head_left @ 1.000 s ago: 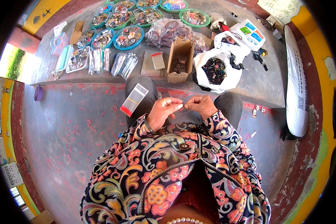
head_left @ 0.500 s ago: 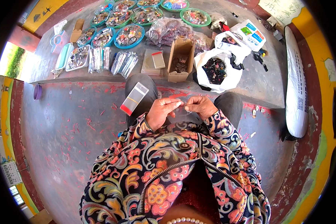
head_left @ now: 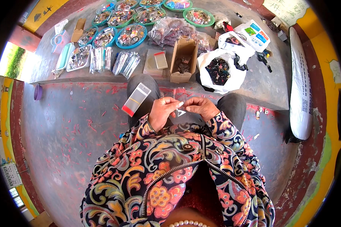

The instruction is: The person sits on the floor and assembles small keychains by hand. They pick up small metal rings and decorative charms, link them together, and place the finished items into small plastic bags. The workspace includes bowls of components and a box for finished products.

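Observation:
A small clear plastic bag [head_left: 179,93] with a reddish tint at its upper end is stretched between my two hands, above my lap. My left hand [head_left: 163,112] pinches its left side between thumb and forefinger. On the other side, my right hand [head_left: 203,108] is closed on the bag's edge with thumb and fingers together. Just below the fingertips a small white triangular shape [head_left: 181,112] shows; whether it lies inside the bag cannot be told. A bundle of clear bags [head_left: 137,99] with a red end and a band around it rests on my left knee.
On the raised ledge stand an open cardboard box [head_left: 183,62], a white bag of small dark items [head_left: 220,73], a stack of clear bags [head_left: 155,65], bundled slim packets [head_left: 125,64] and several filled basins [head_left: 131,36]. Red scraps litter the floor [head_left: 79,125].
My hands were pinched close together; now they are slightly apart. The clear bag has come into view standing up between them, and the white triangular shape shows more plainly below.

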